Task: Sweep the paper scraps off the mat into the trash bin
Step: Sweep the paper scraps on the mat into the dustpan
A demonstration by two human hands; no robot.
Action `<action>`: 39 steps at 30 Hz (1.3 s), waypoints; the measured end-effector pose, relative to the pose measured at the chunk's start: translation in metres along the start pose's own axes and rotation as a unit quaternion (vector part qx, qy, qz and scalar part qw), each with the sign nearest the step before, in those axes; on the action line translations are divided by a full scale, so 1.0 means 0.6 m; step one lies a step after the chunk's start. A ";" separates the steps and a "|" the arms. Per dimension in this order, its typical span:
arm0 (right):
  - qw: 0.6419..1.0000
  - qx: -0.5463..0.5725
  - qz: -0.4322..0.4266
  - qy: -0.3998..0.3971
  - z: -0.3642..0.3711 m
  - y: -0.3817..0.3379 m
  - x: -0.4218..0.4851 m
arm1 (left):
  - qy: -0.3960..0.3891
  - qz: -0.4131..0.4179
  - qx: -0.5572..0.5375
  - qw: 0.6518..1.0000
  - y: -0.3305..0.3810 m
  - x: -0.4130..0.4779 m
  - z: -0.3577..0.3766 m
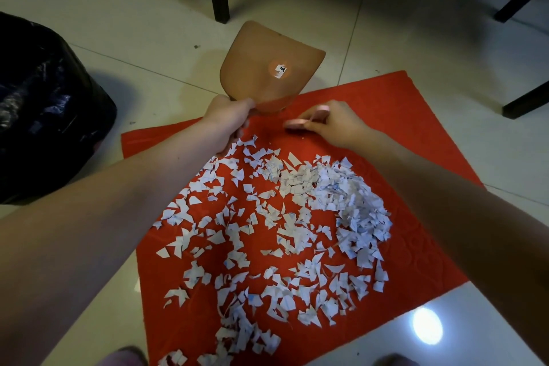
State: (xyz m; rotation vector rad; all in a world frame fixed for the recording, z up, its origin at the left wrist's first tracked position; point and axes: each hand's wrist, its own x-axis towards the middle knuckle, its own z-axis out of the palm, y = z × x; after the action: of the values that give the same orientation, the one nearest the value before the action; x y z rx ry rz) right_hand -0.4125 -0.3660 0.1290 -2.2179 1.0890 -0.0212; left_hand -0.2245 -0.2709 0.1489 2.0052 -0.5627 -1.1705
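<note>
On the tiled floor (148,53), the trash bin (44,110) lined with a black bag stands off the left edge of the red mat (401,116), close but not touching it. The mat looks like thin soft cloth lying flat, so it would probably ruck or slide if pushed hard. The paper scraps (282,217) cover most of the mat, heaped thickest toward its right side and thinning toward the left and near edges. They are small, torn, very light bits that I expect will flutter or skid ahead of a stroke, so short low strokes toward a pan lip pressed on the cloth would suit better than picking them up. The brown dustpan (267,68) looks like stiff, light plastic, tilted up over the far edge of the mat. The left hand (228,116) grips it at its narrow near end, a sensible hold. The right hand (335,125) is curled, pinching a small pink tool (300,120) just above the far part of the mat; it is too blurred to tell whether it is a brush.
</note>
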 end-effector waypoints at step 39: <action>0.999 -0.037 -0.004 0.006 -0.011 -0.014 -0.040 | 0.005 0.005 0.016 1.000 -0.001 0.000 -0.005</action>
State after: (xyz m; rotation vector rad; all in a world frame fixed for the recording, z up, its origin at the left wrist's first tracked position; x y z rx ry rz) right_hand -0.4244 -0.3492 0.1451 -2.2905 1.1020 0.0027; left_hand -0.2220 -0.2694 0.1493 2.0313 -0.5883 -1.1519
